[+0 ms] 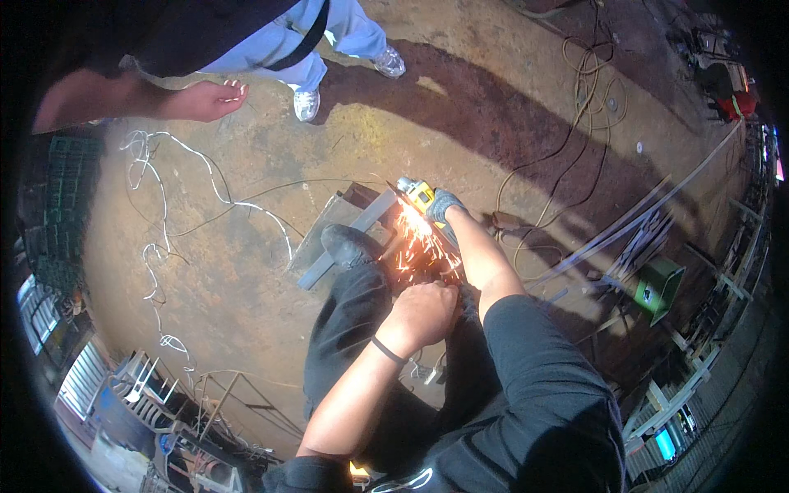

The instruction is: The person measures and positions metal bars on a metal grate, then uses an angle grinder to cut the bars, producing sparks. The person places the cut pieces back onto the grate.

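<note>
My right hand (445,205), in a grey glove, grips a yellow angle grinder (417,194). The grinder touches a long grey metal bar (355,232) lying on the ground, and orange sparks (421,246) spray back toward me. My dark shoe (345,243) stands on the bar. My left hand (423,312) is bare, with a dark band at the wrist. Its fingers are curled shut and it rests on my knee, close to the sparks, with nothing visible in it.
Another person stands at the top, with a bare hand (205,100), light trousers and white shoes (306,104). White cable (164,238) loops over the dirt at left; dark cords (575,123) run at right. A green box (657,287) and metal strips (633,226) lie at right.
</note>
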A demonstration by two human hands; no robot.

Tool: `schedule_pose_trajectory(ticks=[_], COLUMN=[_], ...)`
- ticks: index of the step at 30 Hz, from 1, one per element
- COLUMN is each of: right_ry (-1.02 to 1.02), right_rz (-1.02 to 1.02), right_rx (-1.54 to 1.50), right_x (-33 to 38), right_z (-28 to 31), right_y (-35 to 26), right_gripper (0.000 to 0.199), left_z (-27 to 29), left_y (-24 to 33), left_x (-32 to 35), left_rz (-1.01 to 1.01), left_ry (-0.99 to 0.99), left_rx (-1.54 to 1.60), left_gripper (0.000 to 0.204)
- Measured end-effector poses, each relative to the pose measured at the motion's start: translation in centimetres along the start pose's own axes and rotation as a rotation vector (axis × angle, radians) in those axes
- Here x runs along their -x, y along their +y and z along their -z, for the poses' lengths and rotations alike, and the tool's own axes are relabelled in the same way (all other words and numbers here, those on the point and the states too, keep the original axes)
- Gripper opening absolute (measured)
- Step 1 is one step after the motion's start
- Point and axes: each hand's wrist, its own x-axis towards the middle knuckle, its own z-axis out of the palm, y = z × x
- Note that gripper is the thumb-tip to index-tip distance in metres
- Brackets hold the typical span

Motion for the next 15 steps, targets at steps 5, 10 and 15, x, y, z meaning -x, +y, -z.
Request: schedule_pose_trajectory(ticks=[5,10,15], right_ry=[-0.011,-0.006,-0.003], right_rz=[-0.016,-0.015,-0.024], right_rx=[0.001,0.004,-0.014], right_x=[-0.8,-0.5,0.2], right_z=[0.2,-0.3,-0.1], right_y=[-0.4,0.1,-0.1], right_gripper=[0.074,0.077,0.069], left_z=[0.4,0.5,0.4], left_y=[0.4,0.3,0.3], left_x=[0.0,-0.1,0.1], left_rz=[0.041,0.046,0.032], left_ry=[-0.047,-0.065,-0.012], left_rx=[0.041,0.013,0.017], left_gripper=[0.028,0.029,0.029])
